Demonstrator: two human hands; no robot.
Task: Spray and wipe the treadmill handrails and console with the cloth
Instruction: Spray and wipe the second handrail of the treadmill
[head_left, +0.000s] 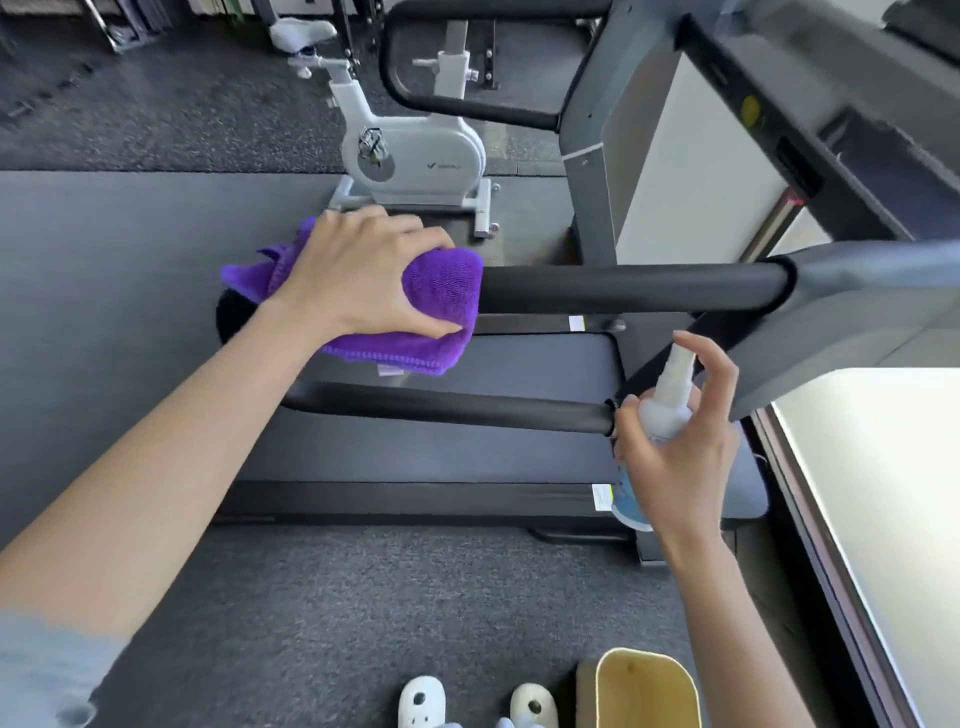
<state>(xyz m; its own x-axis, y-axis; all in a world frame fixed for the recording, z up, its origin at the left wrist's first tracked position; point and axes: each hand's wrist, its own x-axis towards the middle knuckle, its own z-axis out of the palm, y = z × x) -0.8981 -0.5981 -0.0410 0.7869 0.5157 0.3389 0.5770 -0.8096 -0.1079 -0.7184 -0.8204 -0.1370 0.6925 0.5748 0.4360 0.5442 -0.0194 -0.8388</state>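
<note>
While the left hand (358, 275) wraps its fingers (415, 236) and thumb round the purple cloth (441, 291), pressing it over the left end of the far handrail (634, 288), the right hand (680, 447) holds the spray bottle (667, 400) upright just beside the right end of the near handrail (452, 410); fingers curl round the bottle body, w/ index finger raised, apparently above the nozzle. Console (810, 104) sits far right, blurred, not yet reached by either hand. Risks (judged): nozzle direction can't be read, so a press could mist the belt (467, 364) or the wrist instead of the rail; cloth hangs loose below the rail at its near edge & could slip off if grip eases during a stroke; wiping one-handed may leave the rail's underside untouched. Count: handrails 2 on this treadmill, cloth 1, bottle 1, hands 2; also 1 white exercise bike (410, 150) far centre, 1 yellow bin (644, 691) nr bottom, 2 slippers (423, 701) on the floor.
</note>
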